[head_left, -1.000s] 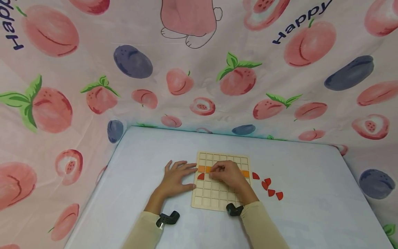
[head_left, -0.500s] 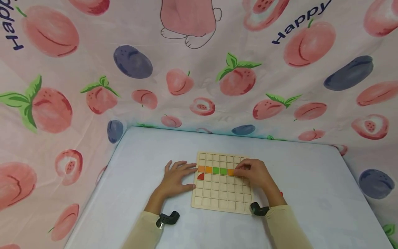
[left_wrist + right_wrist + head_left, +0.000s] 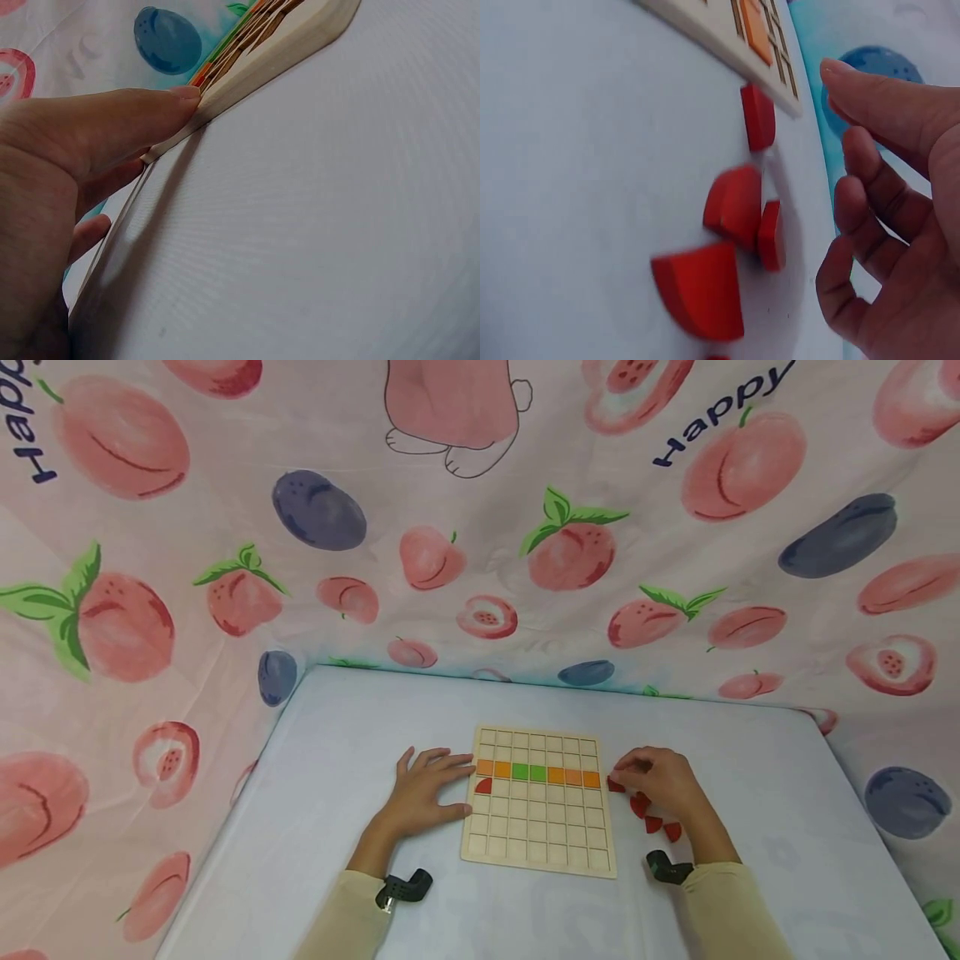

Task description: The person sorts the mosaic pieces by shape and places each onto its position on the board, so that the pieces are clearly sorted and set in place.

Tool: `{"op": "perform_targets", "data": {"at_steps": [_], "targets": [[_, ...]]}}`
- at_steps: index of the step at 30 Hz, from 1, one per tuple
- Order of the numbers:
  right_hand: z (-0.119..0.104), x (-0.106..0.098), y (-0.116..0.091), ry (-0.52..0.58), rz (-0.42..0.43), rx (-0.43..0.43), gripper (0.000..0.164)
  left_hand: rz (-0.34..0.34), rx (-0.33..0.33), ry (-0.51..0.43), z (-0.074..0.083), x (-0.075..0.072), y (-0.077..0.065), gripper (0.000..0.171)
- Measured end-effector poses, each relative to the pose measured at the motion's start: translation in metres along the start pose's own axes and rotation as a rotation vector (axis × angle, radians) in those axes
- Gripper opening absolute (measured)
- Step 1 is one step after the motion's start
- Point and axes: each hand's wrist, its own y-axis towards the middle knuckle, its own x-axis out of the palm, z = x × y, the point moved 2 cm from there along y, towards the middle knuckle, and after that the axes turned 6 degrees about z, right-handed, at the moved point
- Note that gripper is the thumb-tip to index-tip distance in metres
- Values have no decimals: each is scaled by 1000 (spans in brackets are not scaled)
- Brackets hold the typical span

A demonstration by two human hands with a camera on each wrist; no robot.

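A square wooden grid board (image 3: 538,827) lies on the table. One of its rows holds orange tiles (image 3: 503,769) and green tiles (image 3: 520,771); a red quarter-circle piece (image 3: 483,786) sits in the leftmost cell just below. My left hand (image 3: 423,789) rests at the board's left side, fingers spread, thumb touching the edge. To the right of the board, my right hand (image 3: 663,781) hovers over loose red quarter-circle pieces (image 3: 701,292), fingers loosely bent. The right wrist view shows nothing between its thumb and fingers; the nearest red piece (image 3: 759,118) lies beside the board's edge.
The white table (image 3: 360,710) meets a fruit-printed cloth backdrop (image 3: 495,527) at the back and left. Black wrist cameras (image 3: 408,887) sit on both wrists. The loose red pieces lie close together, some touching.
My right hand has moved rightward from over the board to the loose red pieces, uncovering the whole row of orange and green tiles. My left hand has stayed in place.
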Motion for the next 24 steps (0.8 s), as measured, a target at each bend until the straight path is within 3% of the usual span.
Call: {"op": "perform_targets", "data": {"at_steps": [14,24], "targets": [[17,3,-4,-18,-67,33,36,-10,0,-3,1,-1,0,65],[18,8,-3,-22,-77,23,38,-12,-4,7,1,-1,0,65]]}}
